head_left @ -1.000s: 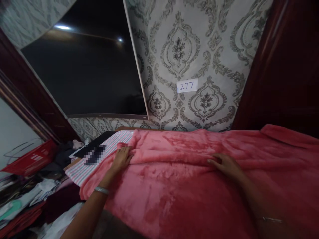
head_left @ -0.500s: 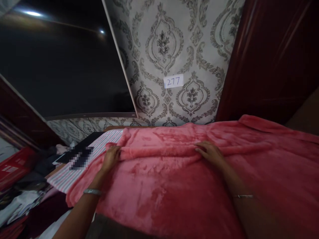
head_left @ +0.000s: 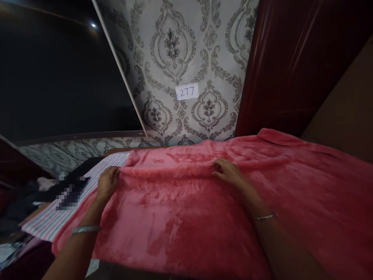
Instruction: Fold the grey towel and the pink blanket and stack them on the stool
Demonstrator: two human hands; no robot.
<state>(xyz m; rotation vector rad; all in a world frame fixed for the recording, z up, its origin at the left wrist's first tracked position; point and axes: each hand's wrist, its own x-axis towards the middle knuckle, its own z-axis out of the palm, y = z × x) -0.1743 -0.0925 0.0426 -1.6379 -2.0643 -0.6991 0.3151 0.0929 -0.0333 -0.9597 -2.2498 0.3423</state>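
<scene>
A plush pink-red blanket point(head_left: 186, 217) spreads over most of the surface in front of me, with a raised fold running across its middle. My left hand point(head_left: 107, 182) is closed on the left end of that fold, near the blanket's left edge. Further right, my right hand point(head_left: 227, 171) pinches the same fold from above, thumb and fingers curled in. Both wrists wear a thin bangle. Underneath the blanket at the left shows a striped cloth point(head_left: 46, 223).
A dark TV screen point(head_left: 67, 77) hangs at the left. Patterned wallpaper bears a paper label point(head_left: 187, 91) reading 277. Dark red wood panelling point(head_left: 276, 70) rises at the right. A blurred-out dark item point(head_left: 72, 193) lies on the striped cloth, and heaped clothes point(head_left: 17, 202) are at the far left.
The view has swung right, so everything sits further left. My left hand has lifted the fold's left end a little and pulled it taut; my right hand stays on the fold.
</scene>
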